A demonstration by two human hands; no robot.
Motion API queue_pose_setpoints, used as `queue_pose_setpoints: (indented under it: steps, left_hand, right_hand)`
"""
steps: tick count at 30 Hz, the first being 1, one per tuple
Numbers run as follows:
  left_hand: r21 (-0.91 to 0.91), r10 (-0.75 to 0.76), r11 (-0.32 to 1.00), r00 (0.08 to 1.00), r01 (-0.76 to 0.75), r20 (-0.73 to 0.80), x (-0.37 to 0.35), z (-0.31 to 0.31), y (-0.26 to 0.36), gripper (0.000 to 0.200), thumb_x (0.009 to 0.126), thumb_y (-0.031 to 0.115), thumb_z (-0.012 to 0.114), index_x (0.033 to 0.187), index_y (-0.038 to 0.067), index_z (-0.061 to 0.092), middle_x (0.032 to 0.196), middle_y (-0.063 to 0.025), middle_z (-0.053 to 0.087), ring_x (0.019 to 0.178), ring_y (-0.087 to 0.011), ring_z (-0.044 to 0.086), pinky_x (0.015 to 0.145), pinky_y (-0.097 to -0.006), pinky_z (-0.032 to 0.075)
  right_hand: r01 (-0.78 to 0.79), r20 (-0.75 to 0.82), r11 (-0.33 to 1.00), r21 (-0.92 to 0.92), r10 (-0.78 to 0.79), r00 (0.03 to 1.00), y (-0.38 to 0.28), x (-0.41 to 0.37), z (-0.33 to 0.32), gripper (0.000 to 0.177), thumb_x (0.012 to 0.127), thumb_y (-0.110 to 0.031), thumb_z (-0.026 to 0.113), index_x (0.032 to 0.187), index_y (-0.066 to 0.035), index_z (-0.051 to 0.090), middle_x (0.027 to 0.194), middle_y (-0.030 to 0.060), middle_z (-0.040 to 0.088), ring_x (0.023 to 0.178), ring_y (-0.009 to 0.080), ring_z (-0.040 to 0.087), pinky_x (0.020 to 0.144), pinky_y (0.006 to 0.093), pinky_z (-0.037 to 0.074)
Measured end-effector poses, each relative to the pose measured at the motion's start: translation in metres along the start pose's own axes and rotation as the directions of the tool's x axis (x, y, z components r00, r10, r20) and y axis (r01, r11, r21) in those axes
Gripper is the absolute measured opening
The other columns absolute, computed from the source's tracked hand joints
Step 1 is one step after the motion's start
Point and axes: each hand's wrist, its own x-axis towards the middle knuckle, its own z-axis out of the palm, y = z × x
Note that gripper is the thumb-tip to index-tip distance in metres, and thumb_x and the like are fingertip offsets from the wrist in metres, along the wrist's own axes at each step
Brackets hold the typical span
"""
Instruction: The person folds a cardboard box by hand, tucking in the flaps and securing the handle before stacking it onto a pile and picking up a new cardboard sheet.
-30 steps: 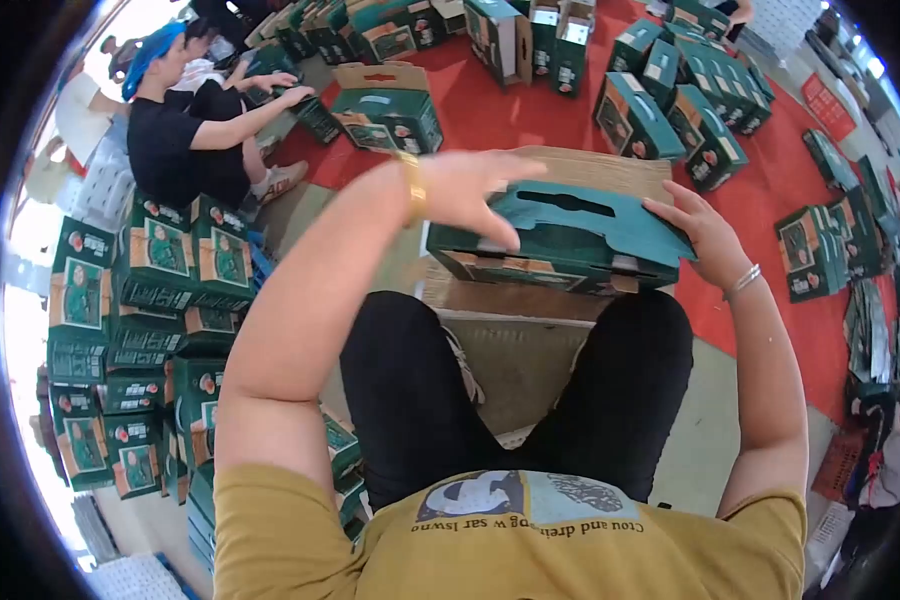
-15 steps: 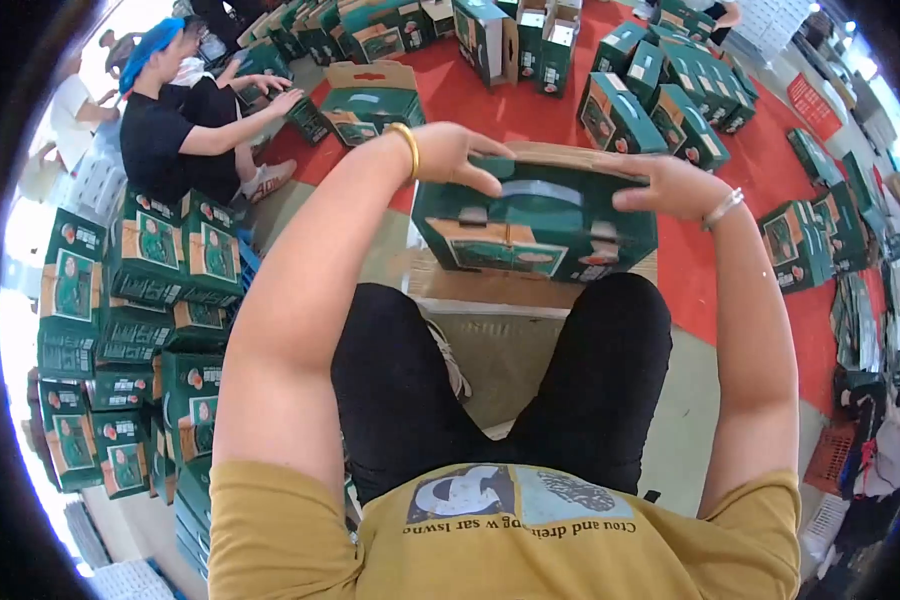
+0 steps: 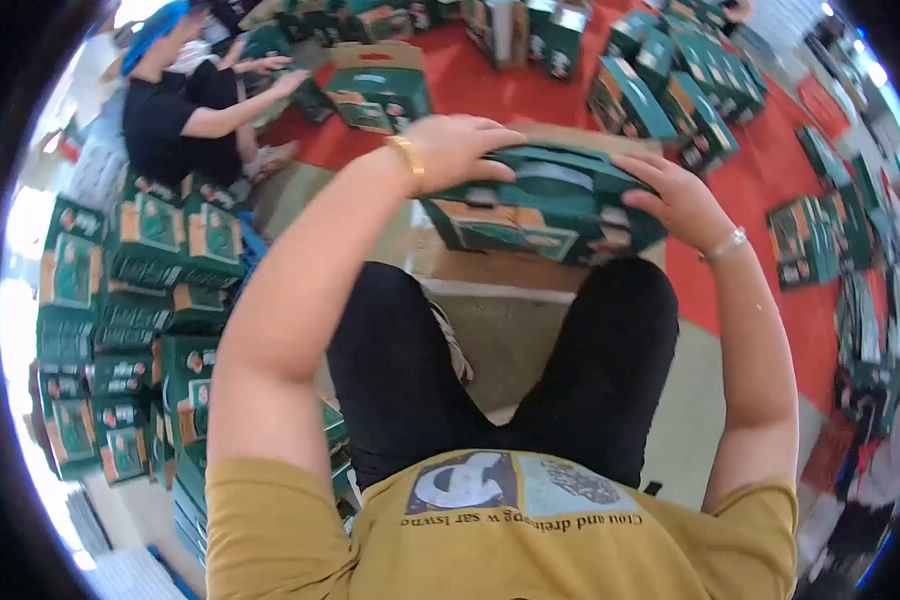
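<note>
A green cardboard gift box (image 3: 505, 225) with a white carry handle (image 3: 555, 178) stands in front of my knees. My left hand (image 3: 462, 155), below a gold bracelet, grips the upper left edge with thumb and fingers around it. On the opposite side, my right hand (image 3: 675, 200) grips the upper right corner, its fingers bent over the top edge. A tan cardboard flap (image 3: 590, 138) rises behind the box's green top panels. Beneath the box is a brown cardboard surface (image 3: 490, 272). The undersides of my fingers are partly hidden.
Stacks of green boxes (image 3: 150, 235) rise on my left. Another person (image 3: 170, 125) in a blue head covering sits beyond them, hands at a box. More green boxes (image 3: 630, 105) stand on the red floor covering (image 3: 470, 95) ahead and to the right.
My left hand has shifted slightly inward along the top edge, and my right hand has moved slightly right. The box's top panels now lie more inclined, with the handle still showing.
</note>
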Motion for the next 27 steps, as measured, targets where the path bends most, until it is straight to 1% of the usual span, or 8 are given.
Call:
queue_pose_setpoints:
  steps: [1, 3, 5, 7, 16, 21, 22, 27]
  left_hand:
    - [0.094, 0.089, 0.993, 0.986, -0.077, -0.138, -0.007, 0.006, 0.000, 0.053, 0.095, 0.044, 0.057, 0.139, 0.016, 0.052, 0.132, -0.0129, 0.060, 0.122, -0.0314, 0.057, 0.100, -0.0417, 0.047]
    - [0.175, 0.107, 0.981, 0.983, -0.080, -0.150, -0.020, 0.013, 0.007, 0.052, 0.095, 0.039, 0.059, 0.142, 0.017, 0.049, 0.135, -0.0115, 0.058, 0.126, -0.0301, 0.054, 0.103, -0.0428, 0.045]
    - [0.208, 0.069, 0.977, 0.989, -0.041, -0.129, -0.027, 0.031, 0.012, 0.061, 0.090, 0.028, 0.066, 0.146, 0.019, 0.044, 0.145, -0.0122, 0.048, 0.133, -0.0326, 0.046, 0.110, -0.0448, 0.038]
    - [0.264, 0.063, 0.964, 0.986, -0.021, -0.154, -0.032, 0.041, 0.015, 0.064, 0.090, 0.026, 0.067, 0.148, 0.022, 0.041, 0.149, -0.0127, 0.042, 0.137, -0.0340, 0.041, 0.113, -0.0460, 0.034]
    - [0.258, 0.023, 0.966, 0.978, 0.033, -0.210, -0.040, 0.050, 0.028, 0.065, 0.089, 0.022, 0.066, 0.149, 0.023, 0.040, 0.150, -0.0122, 0.041, 0.138, -0.0364, 0.037, 0.115, -0.0468, 0.029]
    - [0.217, -0.038, 0.973, 0.986, 0.074, -0.165, -0.017, 0.035, 0.048, 0.063, 0.088, 0.039, 0.066, 0.145, 0.022, 0.045, 0.146, -0.0140, 0.046, 0.134, -0.0381, 0.042, 0.113, -0.0502, 0.032]
    - [0.204, 0.045, 0.979, 0.959, 0.013, -0.279, -0.006, 0.042, 0.056, 0.066, 0.088, 0.048, 0.065, 0.145, 0.022, 0.046, 0.145, -0.0147, 0.047, 0.133, -0.0402, 0.044, 0.111, -0.0524, 0.033]
    - [0.267, -0.027, 0.960, 0.978, 0.083, -0.205, 0.040, 0.061, 0.085, 0.060, 0.091, 0.046, 0.062, 0.146, 0.029, 0.045, 0.151, -0.0133, 0.042, 0.134, -0.0437, 0.043, 0.108, -0.0545, 0.036]
  right_hand:
    - [0.036, -0.036, 0.996, -0.085, -0.039, 0.999, 0.002, -0.006, 0.007, 0.050, 0.092, -0.028, 0.065, 0.139, -0.013, 0.052, 0.135, 0.0166, 0.057, 0.121, 0.0372, 0.056, 0.104, 0.0433, 0.044]
    - [0.068, -0.081, 0.973, -0.220, -0.087, 0.993, -0.002, -0.014, 0.021, 0.052, 0.092, -0.027, 0.064, 0.141, -0.017, 0.051, 0.142, 0.0143, 0.051, 0.129, 0.0368, 0.049, 0.108, 0.0451, 0.040]
    - [0.067, -0.109, 0.954, -0.292, -0.102, 0.989, -0.006, -0.021, 0.031, 0.053, 0.091, -0.025, 0.064, 0.142, -0.019, 0.051, 0.146, 0.0131, 0.047, 0.134, 0.0360, 0.043, 0.112, 0.0471, 0.035]
    - [0.066, -0.111, 0.961, -0.268, -0.099, 0.989, -0.005, -0.022, 0.034, 0.055, 0.090, -0.023, 0.065, 0.143, -0.020, 0.050, 0.148, 0.0125, 0.044, 0.137, 0.0365, 0.039, 0.114, 0.0486, 0.032]
    - [0.022, -0.139, 0.962, -0.271, -0.062, 0.988, -0.012, -0.031, 0.041, 0.053, 0.091, -0.023, 0.063, 0.143, -0.024, 0.051, 0.150, 0.0113, 0.043, 0.141, 0.0356, 0.035, 0.117, 0.0499, 0.026]
    - [-0.003, -0.169, 0.971, -0.240, -0.039, 0.985, -0.011, -0.029, 0.044, 0.051, 0.093, -0.023, 0.061, 0.143, -0.024, 0.051, 0.150, 0.0121, 0.043, 0.142, 0.0357, 0.035, 0.118, 0.0516, 0.024]
    - [-0.005, -0.164, 0.970, -0.241, -0.035, 0.986, -0.012, -0.029, 0.044, 0.051, 0.093, -0.023, 0.061, 0.143, -0.024, 0.051, 0.150, 0.0121, 0.043, 0.142, 0.0357, 0.035, 0.118, 0.0516, 0.024]
    - [-0.002, -0.178, 0.976, -0.219, -0.038, 0.983, -0.008, -0.032, 0.044, 0.053, 0.093, -0.022, 0.062, 0.144, -0.024, 0.050, 0.149, 0.0121, 0.044, 0.141, 0.0355, 0.036, 0.117, 0.0525, 0.026]
